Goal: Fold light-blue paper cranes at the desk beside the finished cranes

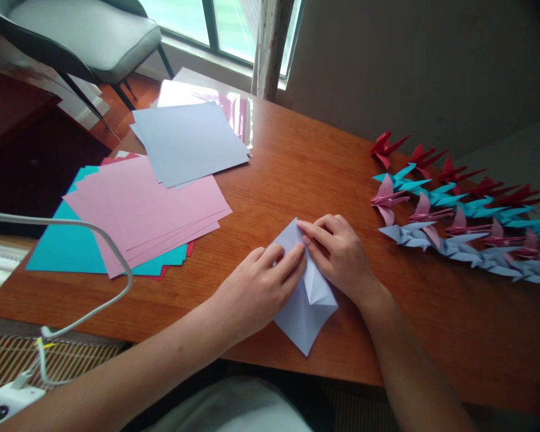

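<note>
A partly folded pale blue sheet of origami paper [306, 324] lies on the table in front of me, one corner pointing toward me. Creases and a raised flap show on its right half. My left hand [270, 276] lies across its left side, curled fingers pressed together on the middle fold. At the upper right edge, the fingers of my right hand [339, 252] are bent and pinch the paper near its far corner. The fingertips of both hands almost meet, and parts of the paper are hidden under them.
Rows of folded paper cranes [432, 195] in red, turquoise, pink and pale blue stand at the right. Stacked pink sheets [162, 210], turquoise sheets [54, 246] and pale blue sheets [193, 141] lie left. A white cable [112, 240] arches over the table's left edge.
</note>
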The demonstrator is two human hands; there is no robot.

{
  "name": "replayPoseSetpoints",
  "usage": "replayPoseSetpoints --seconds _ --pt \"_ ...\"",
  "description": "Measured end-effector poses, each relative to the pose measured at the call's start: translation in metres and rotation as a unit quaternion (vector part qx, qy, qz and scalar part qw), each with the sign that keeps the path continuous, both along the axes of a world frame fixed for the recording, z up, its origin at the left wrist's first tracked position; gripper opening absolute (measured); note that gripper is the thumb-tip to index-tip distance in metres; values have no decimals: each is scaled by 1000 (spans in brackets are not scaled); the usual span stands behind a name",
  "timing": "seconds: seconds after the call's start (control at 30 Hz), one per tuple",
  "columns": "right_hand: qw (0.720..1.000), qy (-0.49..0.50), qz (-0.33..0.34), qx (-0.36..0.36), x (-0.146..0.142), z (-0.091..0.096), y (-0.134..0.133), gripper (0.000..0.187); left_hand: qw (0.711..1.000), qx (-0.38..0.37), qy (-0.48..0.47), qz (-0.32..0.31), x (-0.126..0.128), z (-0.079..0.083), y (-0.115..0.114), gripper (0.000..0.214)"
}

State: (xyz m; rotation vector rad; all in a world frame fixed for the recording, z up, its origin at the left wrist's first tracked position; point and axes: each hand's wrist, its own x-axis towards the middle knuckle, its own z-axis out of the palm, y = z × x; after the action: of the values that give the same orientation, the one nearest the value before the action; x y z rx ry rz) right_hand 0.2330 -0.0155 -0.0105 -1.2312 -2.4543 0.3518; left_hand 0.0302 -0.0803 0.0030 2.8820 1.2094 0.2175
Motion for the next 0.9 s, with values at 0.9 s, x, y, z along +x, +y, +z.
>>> replayPoseSetpoints --seconds 0.9 --pt "1000 -18 -10 -4 -2 0 2 35 1000 -17 7 -2 1 1 0 43"
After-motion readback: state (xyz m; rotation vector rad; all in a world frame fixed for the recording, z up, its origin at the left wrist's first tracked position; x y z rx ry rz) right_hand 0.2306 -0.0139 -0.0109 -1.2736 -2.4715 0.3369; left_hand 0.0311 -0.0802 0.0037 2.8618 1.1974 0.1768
